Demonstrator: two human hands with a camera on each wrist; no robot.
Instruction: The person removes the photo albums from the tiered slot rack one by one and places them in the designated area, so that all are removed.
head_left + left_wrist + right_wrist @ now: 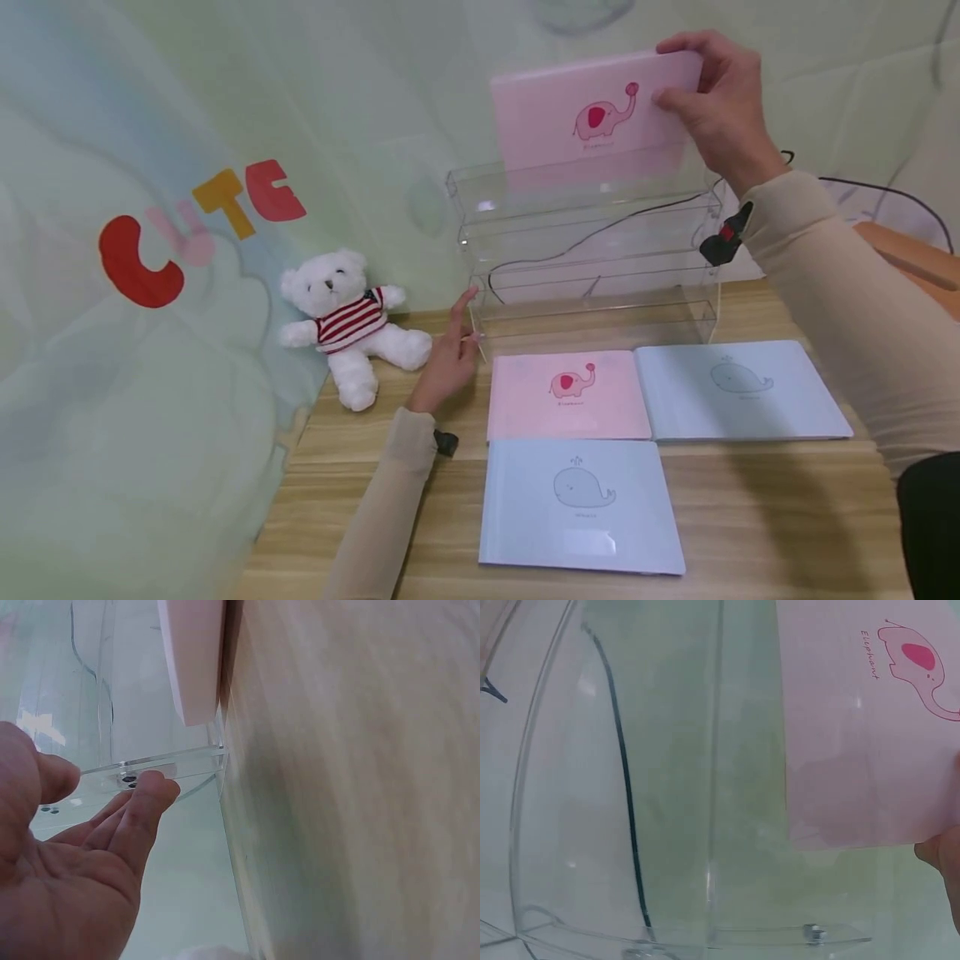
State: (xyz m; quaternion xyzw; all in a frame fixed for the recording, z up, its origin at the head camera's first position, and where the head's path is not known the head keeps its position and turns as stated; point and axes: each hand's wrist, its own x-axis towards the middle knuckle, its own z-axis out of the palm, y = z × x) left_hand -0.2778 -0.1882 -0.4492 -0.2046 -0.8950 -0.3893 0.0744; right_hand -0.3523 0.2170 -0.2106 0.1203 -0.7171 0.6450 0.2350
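Observation:
My right hand (723, 104) pinches the right end of a pink elephant booklet (555, 108), thumb on its front. The booklet's lower edge shows through the top tier of a clear tiered rack (600, 312). In the right wrist view the booklet (840, 750) stands beside the clear panels, with part of the thumb (949, 862) at its edge. My left hand (447, 367) holds the rack's left side low down. In the left wrist view its thumb and fingers (142, 817) lie on either side of the clear side panel (199, 756).
On the wooden table (750, 517), before the rack, lie another pink elephant booklet (525, 400) and two blue whale booklets (795, 408), (525, 508). A white teddy bear (408, 346) sits left of the rack. A black cable (592, 237) runs behind the rack.

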